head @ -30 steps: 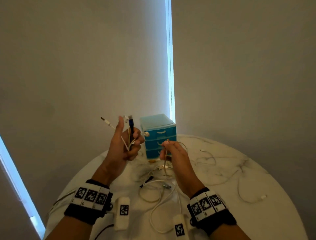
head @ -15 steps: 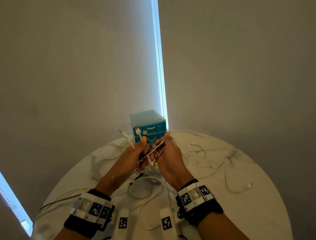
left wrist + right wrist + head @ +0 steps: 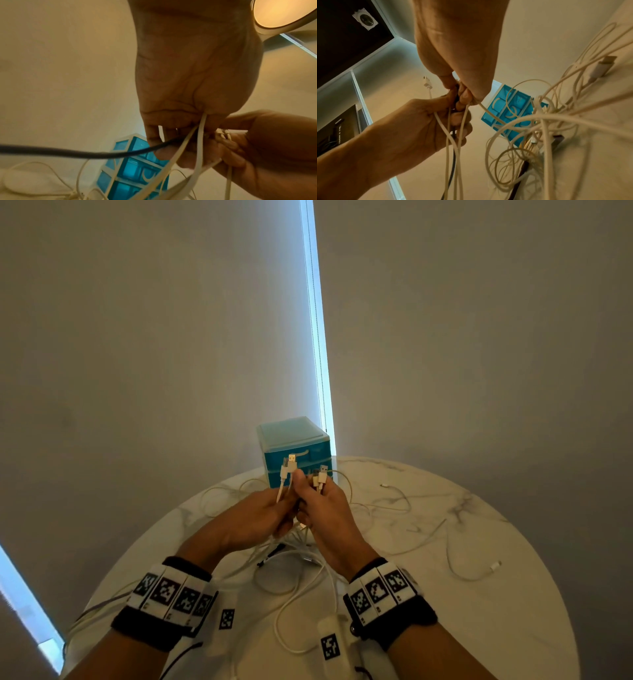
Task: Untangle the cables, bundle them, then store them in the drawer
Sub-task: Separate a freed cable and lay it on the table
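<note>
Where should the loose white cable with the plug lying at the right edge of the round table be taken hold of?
Probably at the cord just behind the white plug, coming from above. That loose white cable lies flat on the round white marble-patterned table, apart from the tangle, and its end points outward, so fingers can pinch there without snagging other cables.

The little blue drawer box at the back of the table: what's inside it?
The blue drawer unit shows all visible drawers shut, so their contents are hidden. The left hand and right hand hold white cable plugs in front, covering its lower drawers in the head view.
</note>
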A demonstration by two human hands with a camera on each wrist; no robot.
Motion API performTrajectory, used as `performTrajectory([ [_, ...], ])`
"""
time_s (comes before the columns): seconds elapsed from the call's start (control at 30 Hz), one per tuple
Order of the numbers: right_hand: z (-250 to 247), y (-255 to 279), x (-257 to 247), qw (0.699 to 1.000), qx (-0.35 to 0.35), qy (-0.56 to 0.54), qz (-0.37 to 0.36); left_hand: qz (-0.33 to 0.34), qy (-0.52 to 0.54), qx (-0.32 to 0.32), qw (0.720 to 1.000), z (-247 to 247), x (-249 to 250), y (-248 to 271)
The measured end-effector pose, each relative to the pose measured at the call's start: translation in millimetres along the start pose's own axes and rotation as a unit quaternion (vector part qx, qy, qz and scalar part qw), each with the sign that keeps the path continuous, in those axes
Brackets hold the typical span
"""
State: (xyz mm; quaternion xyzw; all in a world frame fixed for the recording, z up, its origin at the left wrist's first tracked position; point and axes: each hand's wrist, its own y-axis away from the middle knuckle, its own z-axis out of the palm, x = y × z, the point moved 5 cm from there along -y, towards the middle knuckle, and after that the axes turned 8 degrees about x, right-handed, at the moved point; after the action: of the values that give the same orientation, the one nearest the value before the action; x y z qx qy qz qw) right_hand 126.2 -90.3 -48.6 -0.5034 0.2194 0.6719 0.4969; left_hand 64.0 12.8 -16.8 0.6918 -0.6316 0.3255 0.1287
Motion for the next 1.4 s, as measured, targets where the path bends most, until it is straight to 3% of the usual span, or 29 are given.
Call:
performTrajectory([
  [0.2,-9.7,-8.3,4.8,0.997,0.052,-0.060,0.028,-0.007,-0.001,0.039,0.999,-21.1,-16.2,2.7],
  [0.37,-2.4,-3.6,4.9,0.997,0.016,-0.057,0.047,-0.006,-0.124,-0.016,0.992,-14.9,5.7,9.8],
  [0.57,-0.6,1.0,3.6,0.998,-0.005,-0.008,0.055,-0.009,-0.269,-0.069,0.961,-11.1,14.9,14.4],
  [0.7,0.9,-2.6,8.1,0.997,0.047,-0.016,0.062,-0.046,-0.214,-0.130,0.967,-11.5,8.5,17.5],
  [0.77,-3.0,-6.4,7.5,0.996,0.067,-0.037,0.053,-0.072,-0.189,-0.111,0.973,-20.1,2.2,16.8],
  [0.87,-3.7,-6.2,4.0,0.993,0.041,-0.093,0.055,-0.113,-0.200,-0.083,0.970,-30.3,-8.2,9.8],
  [1.03,13.5,8.4,-3.8,0.998,0.008,0.067,-0.019,-0.107,-0.325,-0.131,0.930,-14.5,-14.1,-0.1],
  [1.13,11.1,9.8,-2.2,0.995,0.021,0.095,-0.033,-0.070,-0.376,-0.129,0.915,1.3,4.5,4.9],
  [1.2,7.9,10.0,-4.9,0.995,0.035,0.090,-0.035,-0.046,-0.339,-0.107,0.934,3.2,11.7,7.8],
  [1.3,6.2,7.6,-6.4,0.994,0.042,0.086,-0.059,-0.020,-0.142,-0.100,0.985,0.5,7.4,7.4],
  [1.4,6.6,8.3,-8.0,0.991,0.047,0.102,-0.072,-0.040,0.032,-0.100,0.994,1.4,-0.2,10.0],
])
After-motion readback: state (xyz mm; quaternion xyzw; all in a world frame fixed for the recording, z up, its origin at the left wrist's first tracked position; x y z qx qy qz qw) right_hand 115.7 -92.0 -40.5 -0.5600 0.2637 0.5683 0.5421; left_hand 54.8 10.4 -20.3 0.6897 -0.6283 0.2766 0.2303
